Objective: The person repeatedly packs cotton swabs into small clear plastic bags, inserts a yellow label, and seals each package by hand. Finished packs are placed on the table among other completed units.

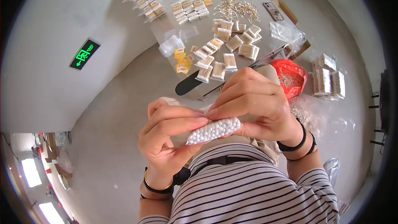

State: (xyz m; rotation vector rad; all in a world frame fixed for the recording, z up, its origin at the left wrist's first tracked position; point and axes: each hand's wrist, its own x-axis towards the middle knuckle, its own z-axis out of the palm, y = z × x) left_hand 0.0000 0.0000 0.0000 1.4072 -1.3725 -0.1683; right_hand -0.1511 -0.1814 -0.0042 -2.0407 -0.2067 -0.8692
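Note:
A clear bag of cotton swabs (pixel 215 130) is held in front of my body, its rows of white tips facing up toward me. My left hand (pixel 168 130) grips its left end between thumb and fingers. On the other end, my right hand (pixel 255 103) pinches the bag, thumb below and fingertips along the upper edge. The fingertips of both hands nearly meet at the middle of that edge. Beyond my hands, several bagged bundles of swabs (pixel 218 71) lie on the near part of the grey table.
Loose swabs (pixel 237 8) are heaped at the table's back, beside stacked packs (pixel 190 10) and a phone (pixel 273 11). Yellow cards (pixel 182 61) and clear bags (pixel 172 45) lie at the left edge. To the right are a red bag (pixel 289 79) and swab bundles (pixel 328 79) on the floor.

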